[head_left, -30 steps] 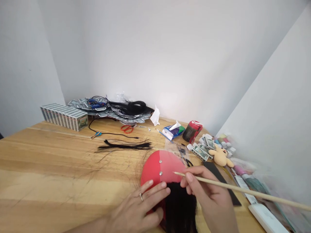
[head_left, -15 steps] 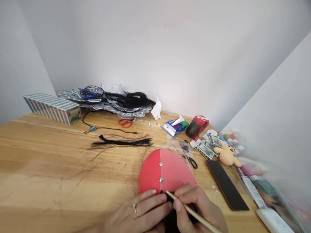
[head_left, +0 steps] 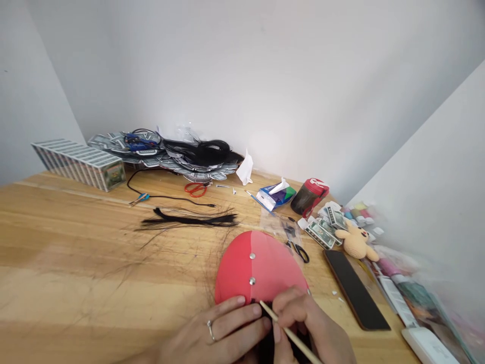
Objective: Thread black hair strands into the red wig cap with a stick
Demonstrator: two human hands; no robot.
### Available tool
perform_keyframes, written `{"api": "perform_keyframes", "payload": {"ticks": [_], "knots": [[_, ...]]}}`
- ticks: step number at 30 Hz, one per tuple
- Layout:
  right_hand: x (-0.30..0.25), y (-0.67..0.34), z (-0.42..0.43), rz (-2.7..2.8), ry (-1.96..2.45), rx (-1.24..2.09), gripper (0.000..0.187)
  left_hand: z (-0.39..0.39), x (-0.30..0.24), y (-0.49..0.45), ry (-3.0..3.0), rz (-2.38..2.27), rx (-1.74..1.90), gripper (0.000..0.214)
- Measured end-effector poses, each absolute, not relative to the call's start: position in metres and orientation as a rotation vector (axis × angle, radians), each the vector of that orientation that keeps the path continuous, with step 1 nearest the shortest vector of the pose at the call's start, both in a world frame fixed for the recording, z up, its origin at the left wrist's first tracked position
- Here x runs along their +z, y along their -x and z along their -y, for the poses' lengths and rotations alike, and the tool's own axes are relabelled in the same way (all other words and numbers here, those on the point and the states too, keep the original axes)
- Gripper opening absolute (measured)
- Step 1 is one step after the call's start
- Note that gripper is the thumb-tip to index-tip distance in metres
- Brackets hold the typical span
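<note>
A red-pink dome [head_left: 261, 258], its two shades meeting along a seam with silvery pin heads [head_left: 252, 281] on it, sits at the lower middle of the table. Black hair [head_left: 267, 349] shows below its near edge, largely covered by my hands. My left hand [head_left: 227, 323], with a ring, lies with fingers stretched over the hair and the dome's near side; its thumb is hidden. My right hand [head_left: 306, 323] pinches a pale, thin wooden stick [head_left: 293, 339]. The stick's pointed tip is at the dome's near edge, just beside my left fingertips.
A bundle of black hair [head_left: 189, 218] lies behind the dome. Farther back are orange-handled scissors [head_left: 195, 189], a tissue pack [head_left: 276, 194] and a red-lidded jar [head_left: 310, 196]. Rightward are black-handled scissors [head_left: 301, 252], a plush toy [head_left: 357, 241] and a phone [head_left: 356, 289]. A striped box stack [head_left: 79, 164] stands left.
The stick's rear end has swung a little leftward while its tip stays at nearly the same spot. My left hand keeps its place. The view has shifted very slightly.
</note>
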State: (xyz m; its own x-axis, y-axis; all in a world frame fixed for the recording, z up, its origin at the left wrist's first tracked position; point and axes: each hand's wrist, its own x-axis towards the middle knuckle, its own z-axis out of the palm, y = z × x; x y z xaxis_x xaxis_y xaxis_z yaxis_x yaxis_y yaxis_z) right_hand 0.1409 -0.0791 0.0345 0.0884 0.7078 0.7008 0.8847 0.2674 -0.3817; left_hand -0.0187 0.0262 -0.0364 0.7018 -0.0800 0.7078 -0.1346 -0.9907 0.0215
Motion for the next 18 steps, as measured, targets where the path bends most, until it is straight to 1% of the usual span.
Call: {"api": "perform_keyframes", "payload": {"ticks": [5, 12, 18], "knots": [[0.0337, -0.1451, 0.0813, 1.771, 1.470, -0.259, 0.026, -0.0266, -0.0372, 0.0203, -2.863, 0.212, 1.129, 0.030], [0.0316, -0.1472, 0.0819, 1.836, 1.476, -0.294, 0.026, -0.0267, -0.0367, 0.0209, -2.857, 0.221, 1.136, 0.032], [0.0324, -0.1489, 0.0808, 1.854, 1.464, -0.321, 0.026, -0.0264, -0.0397, 0.0203, -2.851, 0.206, 1.119, 0.028]]}}
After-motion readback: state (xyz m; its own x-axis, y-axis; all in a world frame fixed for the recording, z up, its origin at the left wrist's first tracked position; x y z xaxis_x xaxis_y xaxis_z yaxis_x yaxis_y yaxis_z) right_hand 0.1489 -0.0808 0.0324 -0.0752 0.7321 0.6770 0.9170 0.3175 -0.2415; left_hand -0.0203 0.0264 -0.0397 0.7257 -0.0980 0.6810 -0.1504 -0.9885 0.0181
